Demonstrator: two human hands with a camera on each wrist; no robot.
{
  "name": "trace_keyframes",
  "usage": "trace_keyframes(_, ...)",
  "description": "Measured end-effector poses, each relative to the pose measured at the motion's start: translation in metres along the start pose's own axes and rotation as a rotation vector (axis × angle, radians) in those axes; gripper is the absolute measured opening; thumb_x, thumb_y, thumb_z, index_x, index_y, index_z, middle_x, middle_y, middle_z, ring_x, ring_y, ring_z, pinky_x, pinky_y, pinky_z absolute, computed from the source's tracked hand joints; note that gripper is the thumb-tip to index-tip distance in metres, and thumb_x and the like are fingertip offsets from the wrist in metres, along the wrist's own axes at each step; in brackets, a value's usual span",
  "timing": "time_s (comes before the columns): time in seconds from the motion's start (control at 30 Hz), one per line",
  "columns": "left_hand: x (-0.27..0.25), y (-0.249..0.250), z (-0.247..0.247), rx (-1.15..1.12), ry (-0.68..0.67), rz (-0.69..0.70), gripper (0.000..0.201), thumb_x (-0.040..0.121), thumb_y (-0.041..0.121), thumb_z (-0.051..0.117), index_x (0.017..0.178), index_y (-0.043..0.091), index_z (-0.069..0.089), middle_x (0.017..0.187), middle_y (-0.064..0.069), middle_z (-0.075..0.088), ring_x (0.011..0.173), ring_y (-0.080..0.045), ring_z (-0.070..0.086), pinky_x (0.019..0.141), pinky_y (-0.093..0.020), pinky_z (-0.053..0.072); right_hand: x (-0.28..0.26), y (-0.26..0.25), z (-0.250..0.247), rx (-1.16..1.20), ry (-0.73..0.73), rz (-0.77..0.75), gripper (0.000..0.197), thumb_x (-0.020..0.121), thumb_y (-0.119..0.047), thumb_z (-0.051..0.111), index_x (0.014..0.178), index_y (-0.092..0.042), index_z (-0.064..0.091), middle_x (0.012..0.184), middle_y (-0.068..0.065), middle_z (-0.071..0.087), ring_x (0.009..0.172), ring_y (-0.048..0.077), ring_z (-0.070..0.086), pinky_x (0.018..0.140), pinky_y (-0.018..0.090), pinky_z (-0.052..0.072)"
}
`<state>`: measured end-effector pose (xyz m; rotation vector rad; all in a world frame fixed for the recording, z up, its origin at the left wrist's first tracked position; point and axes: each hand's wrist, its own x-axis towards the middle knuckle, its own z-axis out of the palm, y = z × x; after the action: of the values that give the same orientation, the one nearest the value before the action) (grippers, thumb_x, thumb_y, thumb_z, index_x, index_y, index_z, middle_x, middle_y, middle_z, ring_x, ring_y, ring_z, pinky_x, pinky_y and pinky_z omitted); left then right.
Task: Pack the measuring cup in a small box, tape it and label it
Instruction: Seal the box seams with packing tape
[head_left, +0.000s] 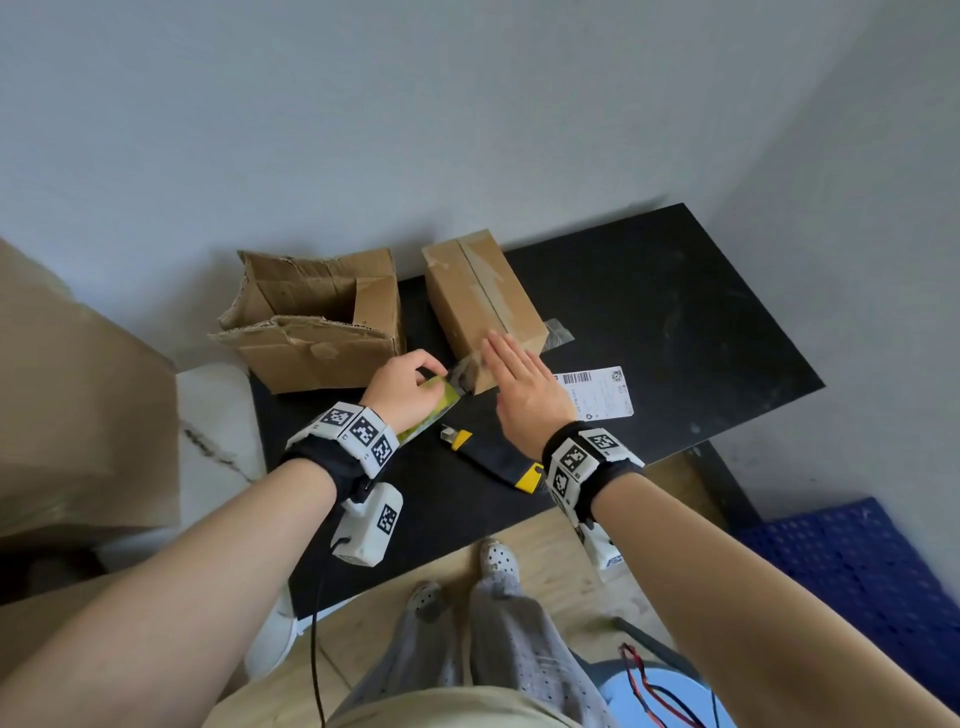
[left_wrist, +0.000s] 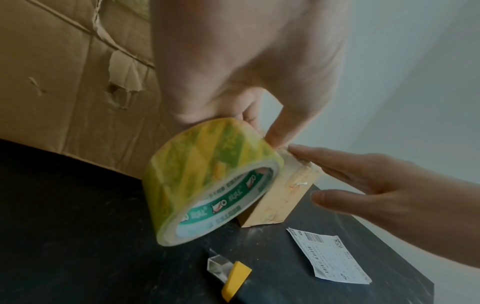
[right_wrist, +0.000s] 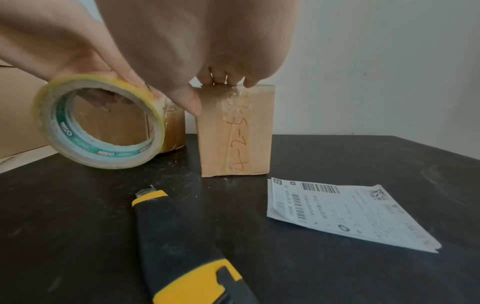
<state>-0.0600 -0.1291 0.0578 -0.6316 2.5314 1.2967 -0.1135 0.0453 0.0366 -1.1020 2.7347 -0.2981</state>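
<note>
A small closed cardboard box (head_left: 480, 291) (right_wrist: 233, 133) stands on the black table (head_left: 675, 322), with clear tape along its top seam. My left hand (head_left: 410, 384) grips a yellow-green roll of clear tape (head_left: 434, 410) (left_wrist: 205, 176) (right_wrist: 98, 121) just left of the box's near end. A strip of tape runs from the roll onto the box. My right hand (head_left: 519, 379) lies flat, its straight fingers pressing the tape at the box's near top edge (right_wrist: 223, 86). The measuring cup is not visible.
A yellow-and-black utility knife (head_left: 493, 457) (right_wrist: 182, 246) lies near the front of the table. A white shipping label (head_left: 597, 392) (right_wrist: 345, 211) lies to the right of the box. A larger open cardboard box (head_left: 317, 322) stands at the left. A blue mat (head_left: 857, 566) covers the floor at right.
</note>
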Motion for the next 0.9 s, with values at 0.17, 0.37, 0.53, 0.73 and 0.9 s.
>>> trace_keyframes(0.17, -0.002, 0.0, -0.002, 0.065, 0.015, 0.016, 0.015, 0.086, 0.018, 0.059, 0.101, 0.019, 0.061, 0.079, -0.005, 0.065, 0.076, -0.019, 0.061, 0.067, -0.032, 0.048, 0.001, 0.0, 0.001, -0.004, 0.004, 0.001, 0.073, 0.087, -0.001, 0.045, 0.15, -0.012, 0.011, 0.159, 0.003, 0.005, 0.147, 0.017, 0.001, 0.116, 0.029, -0.002)
trace_keyframes(0.37, -0.001, -0.01, -0.01, 0.224, 0.018, -0.04, 0.017, 0.086, 0.015, 0.057, 0.102, 0.018, 0.06, 0.094, -0.003, 0.059, 0.087, -0.019, 0.057, 0.076, -0.032, 0.048, 0.002, 0.001, 0.002, 0.045, 0.033, 0.04, 0.074, 0.084, 0.004, 0.045, 0.15, -0.012, 0.014, 0.159, 0.002, 0.009, 0.147, 0.018, 0.004, 0.12, 0.033, 0.005)
trace_keyframes(0.53, -0.012, -0.038, -0.016, 0.163, -0.021, -0.121, 0.012, 0.086, 0.018, 0.058, 0.097, 0.021, 0.06, 0.088, -0.005, 0.06, 0.084, -0.023, 0.059, 0.076, -0.034, 0.049, 0.003, -0.001, 0.003, 0.068, 0.034, 0.057, 0.074, 0.085, 0.002, 0.046, 0.15, -0.014, 0.013, 0.159, -0.002, 0.007, 0.147, 0.016, 0.001, 0.119, 0.033, 0.003)
trace_keyframes(0.73, -0.027, -0.039, -0.021, -0.016, -0.076, -0.055, 0.013, 0.086, 0.018, 0.063, 0.095, 0.024, 0.057, 0.091, -0.011, 0.067, 0.085, -0.026, 0.064, 0.082, -0.044, 0.053, 0.002, -0.015, 0.0, 0.082, 0.196, 0.005, 0.056, 0.078, 0.004, 0.054, 0.132, -0.004, 0.047, 0.143, 0.013, 0.042, 0.13, 0.032, 0.042, 0.108, 0.044, 0.032)
trace_keyframes(0.9, -0.04, -0.028, -0.028, -0.101, -0.101, 0.023, 0.019, 0.084, 0.016, 0.066, 0.1, 0.022, 0.058, 0.088, -0.013, 0.068, 0.086, -0.027, 0.065, 0.08, -0.043, 0.055, -0.001, -0.047, -0.01, 0.231, 0.229, -0.067, 0.018, 0.089, -0.012, 0.058, 0.105, -0.005, 0.061, 0.102, 0.012, 0.06, 0.086, 0.029, 0.06, 0.07, 0.04, 0.051)
